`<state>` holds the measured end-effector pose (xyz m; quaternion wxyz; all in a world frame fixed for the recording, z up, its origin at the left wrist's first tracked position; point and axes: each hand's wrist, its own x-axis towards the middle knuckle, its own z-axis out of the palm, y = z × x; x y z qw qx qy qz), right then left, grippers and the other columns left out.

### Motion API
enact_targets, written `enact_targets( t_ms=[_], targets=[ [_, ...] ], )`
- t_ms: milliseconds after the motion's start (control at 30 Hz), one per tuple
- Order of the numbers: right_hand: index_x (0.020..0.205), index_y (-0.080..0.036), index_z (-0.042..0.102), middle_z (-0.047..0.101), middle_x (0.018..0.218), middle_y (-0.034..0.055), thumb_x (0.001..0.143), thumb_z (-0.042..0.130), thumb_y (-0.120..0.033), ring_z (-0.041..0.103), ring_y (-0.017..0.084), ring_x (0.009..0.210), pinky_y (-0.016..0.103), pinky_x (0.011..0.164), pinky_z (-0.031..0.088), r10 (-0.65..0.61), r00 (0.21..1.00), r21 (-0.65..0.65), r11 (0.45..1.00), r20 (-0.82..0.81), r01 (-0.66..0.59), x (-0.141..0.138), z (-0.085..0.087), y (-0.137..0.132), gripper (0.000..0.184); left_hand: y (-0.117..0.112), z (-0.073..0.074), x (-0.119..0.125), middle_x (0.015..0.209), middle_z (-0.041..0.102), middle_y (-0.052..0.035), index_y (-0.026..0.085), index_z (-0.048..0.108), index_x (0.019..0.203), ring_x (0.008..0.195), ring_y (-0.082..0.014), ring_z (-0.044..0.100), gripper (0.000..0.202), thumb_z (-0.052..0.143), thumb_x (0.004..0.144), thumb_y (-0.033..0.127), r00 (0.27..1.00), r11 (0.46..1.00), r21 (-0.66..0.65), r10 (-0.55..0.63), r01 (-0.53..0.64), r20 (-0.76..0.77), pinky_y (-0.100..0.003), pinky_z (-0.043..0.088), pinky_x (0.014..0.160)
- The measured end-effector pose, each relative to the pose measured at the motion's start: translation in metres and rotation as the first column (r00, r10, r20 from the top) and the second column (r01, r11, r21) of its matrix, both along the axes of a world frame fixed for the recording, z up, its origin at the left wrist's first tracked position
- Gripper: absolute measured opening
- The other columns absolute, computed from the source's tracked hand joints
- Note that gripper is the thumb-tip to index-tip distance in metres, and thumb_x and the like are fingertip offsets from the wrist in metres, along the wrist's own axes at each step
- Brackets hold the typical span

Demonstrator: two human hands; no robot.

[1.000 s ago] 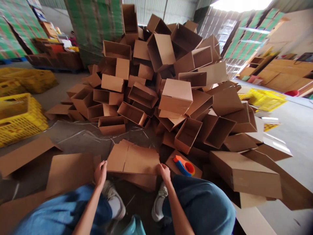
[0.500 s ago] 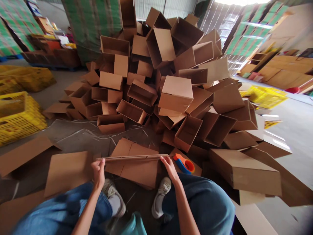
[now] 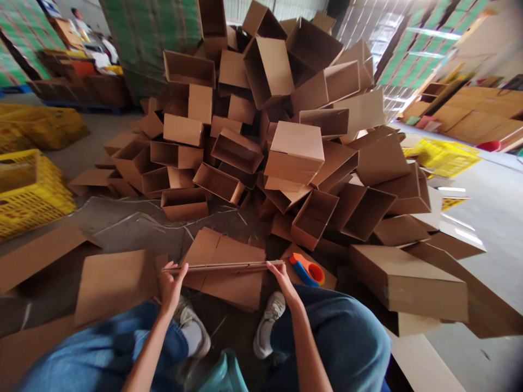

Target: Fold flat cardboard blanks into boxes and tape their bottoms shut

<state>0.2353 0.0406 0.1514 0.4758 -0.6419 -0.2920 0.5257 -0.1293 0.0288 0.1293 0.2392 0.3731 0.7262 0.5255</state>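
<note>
Between my hands is a flattened cardboard box (image 3: 226, 267), seen edge-on as a thin strip. My left hand (image 3: 170, 286) grips its left end, thumb on the near side and fingers behind. At the right end, my right hand (image 3: 283, 280) pinches the same box. Below and beyond it, more flat cardboard sheets (image 3: 229, 288) lie on the floor between my shoes. An orange and blue tape dispenser (image 3: 307, 270) rests on cardboard just right of my right hand.
A tall heap of open cardboard boxes (image 3: 261, 147) rises ahead. Yellow crates (image 3: 36, 190) stand at left, another yellow crate (image 3: 443, 158) at right. A large closed-sided box (image 3: 408, 283) lies near my right knee. A person (image 3: 79, 22) is in the far left background.
My left hand has shifted its hold on the flattened box, with the thumb now further right and the fingers behind. The box's left end dips slightly. A person has appeared in the background.
</note>
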Motion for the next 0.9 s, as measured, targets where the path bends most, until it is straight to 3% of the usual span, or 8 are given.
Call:
enact_targets(
  t_ms=[133,467,667,800,900],
  targets=[
    [0.114,-0.024,0.063,0.069,0.12,0.0082,0.059,0.08,-0.063,0.055,0.032,0.13,0.042,0.109,0.042,-0.023,1.0,-0.037,0.999,-0.018,0.023,-0.003,-0.004,0.002,0.069,0.0,0.004,0.001,0.114,0.056,-0.0087,0.022,0.049,0.111,0.119,-0.0337,0.054,0.072,0.065,0.065,0.076,0.998,0.999,0.024,-0.03,0.028,0.046,-0.054,0.036,0.112],
    [0.096,-0.024,0.061,0.069,0.109,0.0061,0.061,0.076,-0.062,0.059,0.03,0.12,0.04,0.103,0.043,-0.086,0.996,-0.047,0.995,0.026,0.087,-0.012,-0.004,0.005,0.054,-0.005,0.006,-0.001,0.119,0.055,-0.0103,0.021,0.054,0.111,0.124,-0.0344,0.053,0.064,0.069,0.068,0.065,0.983,0.995,0.042,-0.099,0.093,0.153,-0.055,0.034,0.114],
    [0.091,-0.025,0.057,0.069,0.091,0.002,0.06,0.075,-0.063,0.063,0.028,0.104,0.038,0.098,0.047,-0.138,0.99,0.002,0.99,0.028,0.138,-0.023,0.005,0.001,0.052,-0.005,0.011,-0.006,0.124,0.054,-0.0102,0.02,0.058,0.116,0.13,-0.0339,0.05,0.064,0.072,0.067,0.059,0.962,0.991,0.047,-0.135,0.127,0.236,-0.053,0.032,0.117],
    [0.096,-0.025,0.057,0.069,0.097,0.0019,0.064,0.072,-0.067,0.063,0.028,0.106,0.036,0.099,0.046,-0.154,0.988,0.058,0.987,0.024,0.153,-0.026,0.015,-0.001,0.055,-0.005,0.02,-0.009,0.133,0.053,-0.0119,0.021,0.058,0.119,0.138,-0.0349,0.044,0.066,0.075,0.065,0.055,0.958,0.988,0.058,-0.155,0.145,0.241,-0.051,0.03,0.12],
    [0.1,-0.025,0.059,0.07,0.104,0.0033,0.067,0.072,-0.069,0.061,0.029,0.113,0.036,0.102,0.044,-0.17,0.985,0.082,0.983,0.039,0.166,-0.029,0.022,-0.002,0.057,-0.01,0.028,-0.004,0.133,0.058,-0.0121,0.021,0.059,0.122,0.134,-0.0331,0.052,0.065,0.074,0.067,0.053,0.952,0.976,0.022,-0.214,0.215,0.22,-0.049,0.038,0.115]
  ],
)
